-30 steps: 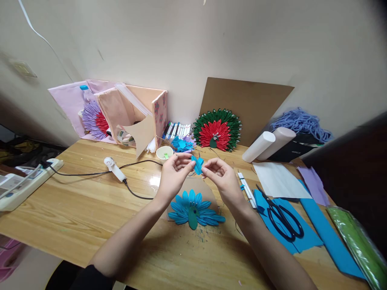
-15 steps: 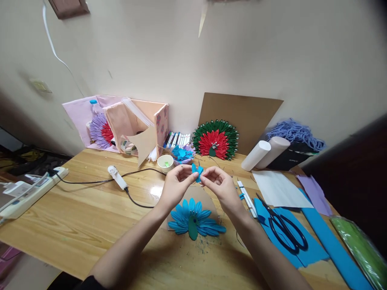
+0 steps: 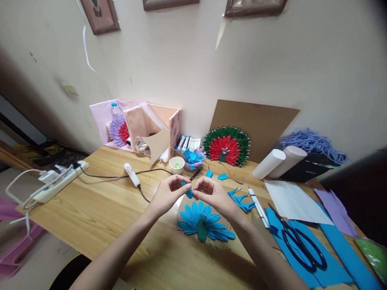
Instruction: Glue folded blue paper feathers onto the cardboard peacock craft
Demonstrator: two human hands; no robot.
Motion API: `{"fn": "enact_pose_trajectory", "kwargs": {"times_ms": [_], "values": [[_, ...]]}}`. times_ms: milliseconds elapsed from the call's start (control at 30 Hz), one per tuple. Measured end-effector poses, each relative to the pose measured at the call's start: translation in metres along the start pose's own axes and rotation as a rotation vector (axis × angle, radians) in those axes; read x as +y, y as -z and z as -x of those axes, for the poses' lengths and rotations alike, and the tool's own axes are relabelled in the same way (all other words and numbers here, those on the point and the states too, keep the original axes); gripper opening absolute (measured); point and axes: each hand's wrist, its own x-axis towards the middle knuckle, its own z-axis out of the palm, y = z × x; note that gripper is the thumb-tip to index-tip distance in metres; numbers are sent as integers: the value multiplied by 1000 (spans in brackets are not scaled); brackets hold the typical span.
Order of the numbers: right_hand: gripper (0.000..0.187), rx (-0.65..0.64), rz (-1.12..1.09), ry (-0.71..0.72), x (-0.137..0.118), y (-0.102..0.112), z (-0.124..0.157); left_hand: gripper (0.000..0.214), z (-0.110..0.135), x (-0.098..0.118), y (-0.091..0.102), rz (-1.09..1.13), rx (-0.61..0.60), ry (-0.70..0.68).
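Note:
Between my fingertips is a small folded blue petal (image 3: 188, 191), which looks like paper or felt. My left hand (image 3: 168, 195) is closed on it from the left. The fingers of my right hand (image 3: 213, 196) pinch its right end. Just below my hands lies a peacock shape with layered blue petals (image 3: 191, 216) fanned around a green body (image 3: 201, 230). It rests on a piece of brown cardboard (image 3: 183, 204). Blue offcuts (image 3: 242, 200) and loose blue petals (image 3: 223, 177) lie to the right and beyond my hands.
A hot glue gun (image 3: 132, 175) with its black cord lies left, near a power strip (image 3: 60, 183). Large black scissors (image 3: 302, 243) lie on blue sheets at right. Behind are a paper cup (image 3: 176, 165), a finished red-and-green peacock (image 3: 226, 146) and white rolls (image 3: 269, 164).
The view has shifted, so the table things sit farther right. The blue petal piece, spread out between both hands before, now looks narrower and folded, and the hands are closer together.

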Motion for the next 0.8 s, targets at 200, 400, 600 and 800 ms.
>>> {"fn": "enact_pose_trajectory", "kwargs": {"times_ms": [200, 400, 600, 800], "values": [[17, -152, 160, 100, 2, -41, -20, 21, 31, -4, 45, 3, 156, -5], [8, -157, 521, 515, 9, -83, -38, 26, 61, -14, 86, -67, 362, -23], [21, -370, 757, 766, 25, -115, -63, 52, 80, -27, 119, 68, 265, 276], [21, -422, 745, 729, 48, -143, -81, 36, 78, -52, 145, -29, 368, 202]]}}
